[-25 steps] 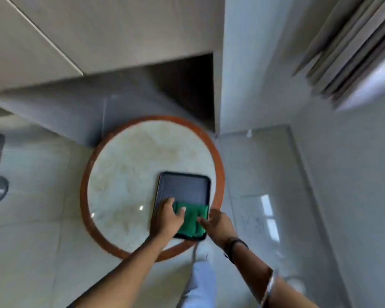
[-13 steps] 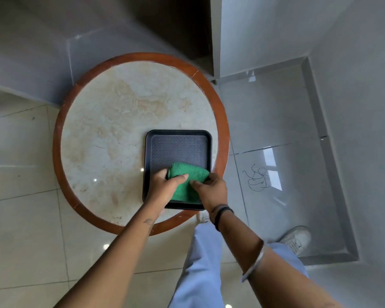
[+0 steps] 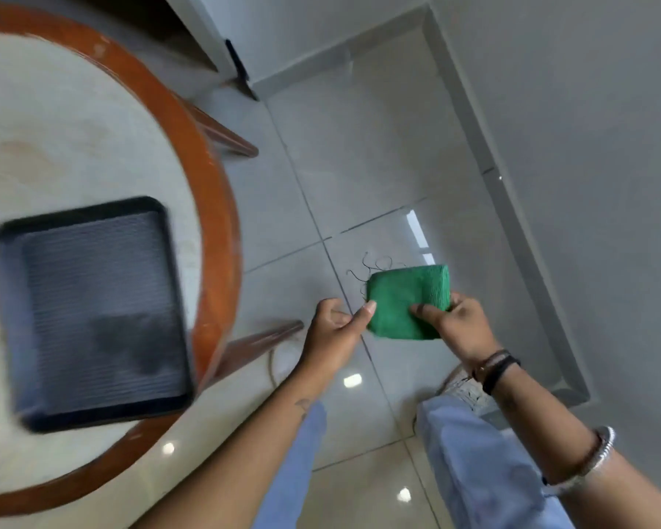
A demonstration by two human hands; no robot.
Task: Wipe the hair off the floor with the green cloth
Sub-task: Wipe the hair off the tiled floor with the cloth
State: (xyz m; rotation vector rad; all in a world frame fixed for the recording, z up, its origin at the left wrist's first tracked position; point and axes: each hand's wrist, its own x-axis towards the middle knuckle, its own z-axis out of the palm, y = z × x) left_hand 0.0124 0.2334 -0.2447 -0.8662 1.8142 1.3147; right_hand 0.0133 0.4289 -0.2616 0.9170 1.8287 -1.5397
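Much of the left side is smeared by motion blur, so the textured bottom of the black rectangular plastic tray (image 3: 92, 311) reads only as grey streaks with a darker patch toward its near edge; what that patch is cannot be told. The round table with a pale marble top and reddish-brown wooden rim (image 3: 210, 192) is cut off by the left and top edges, and only two of its wooden legs show past the rim. The thin dark strands of hair (image 3: 371, 267) are partly hidden behind the folded green cloth (image 3: 405, 303), with only a few curls showing at its upper left edge on the glossy tile.

The tray sits on the tabletop near the rim and holds no separate object that can be made out.

The cloth is held above the floor in front of the person. The right hand (image 3: 458, 322) grips its right side, thumb on top and fingers behind. The left hand (image 3: 336, 326) is loosely curled, its thumb tip touching the cloth's left edge; whether its fingers hold anything cannot be told.

The floor of pale grey glossy tiles (image 3: 359, 166) has dark grout lines and bright reflections, and a grey skirting runs along the grey wall at right. Light blue trouser legs and a pale shoe show below the hands.
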